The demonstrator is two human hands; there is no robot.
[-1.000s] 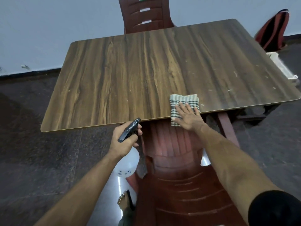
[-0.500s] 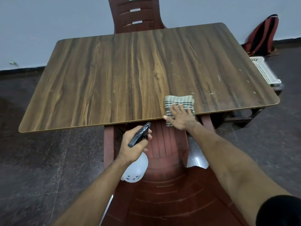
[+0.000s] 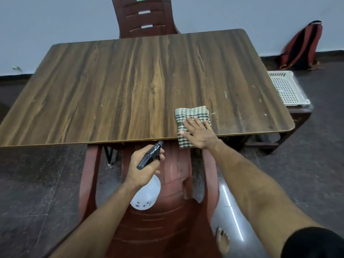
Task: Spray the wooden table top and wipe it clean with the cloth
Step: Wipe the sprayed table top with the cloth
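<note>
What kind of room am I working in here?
Probably a plain dining or common room, though that is a guess: a wooden table top with red plastic chairs at it, a backpack leaning against the bare wall, and a dark stone floor.

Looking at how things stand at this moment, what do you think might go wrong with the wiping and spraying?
1. The folded green-checked cloth overhangs the near edge of the wooden table top; under the flat right hand it may slip off.
2. The left hand holds the white spray bottle with the black trigger head below the table edge, so spray could miss the top.
</note>
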